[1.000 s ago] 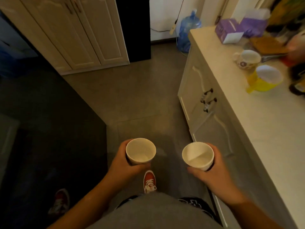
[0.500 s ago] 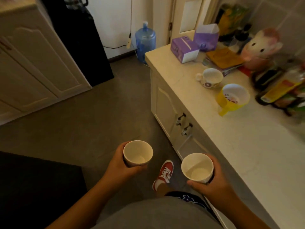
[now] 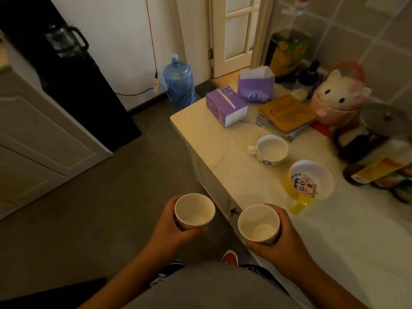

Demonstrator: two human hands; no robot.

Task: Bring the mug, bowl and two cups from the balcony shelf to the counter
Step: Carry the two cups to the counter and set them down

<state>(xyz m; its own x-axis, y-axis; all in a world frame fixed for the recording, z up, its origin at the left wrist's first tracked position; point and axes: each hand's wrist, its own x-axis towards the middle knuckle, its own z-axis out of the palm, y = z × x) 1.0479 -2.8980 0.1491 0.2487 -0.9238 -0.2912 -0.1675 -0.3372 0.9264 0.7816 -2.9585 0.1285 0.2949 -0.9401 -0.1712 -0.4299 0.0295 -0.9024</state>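
My left hand [image 3: 169,228] grips an empty cream cup [image 3: 194,211], held upright over the floor just left of the counter edge. Wrapped in my right hand [image 3: 281,244] is a second cream cup [image 3: 258,223], upright above the counter's front edge. On the pale counter [image 3: 334,230] stand a white mug [image 3: 271,150] with its handle to the left and a yellow bowl [image 3: 308,182] with a handle and a printed inside. Both sit beyond my right hand.
At the counter's far end are two purple boxes [image 3: 226,105], a stack of mats [image 3: 287,118], a pink animal-shaped jar [image 3: 338,97], a lidded pot [image 3: 379,128] and bottles [image 3: 379,172]. A blue water jug [image 3: 178,82] and black dispenser [image 3: 73,85] stand on the floor.
My view has swung right and closer to the counter. Both hands, still holding their cups, have moved toward it; the right cup now hangs over the counter's edge.
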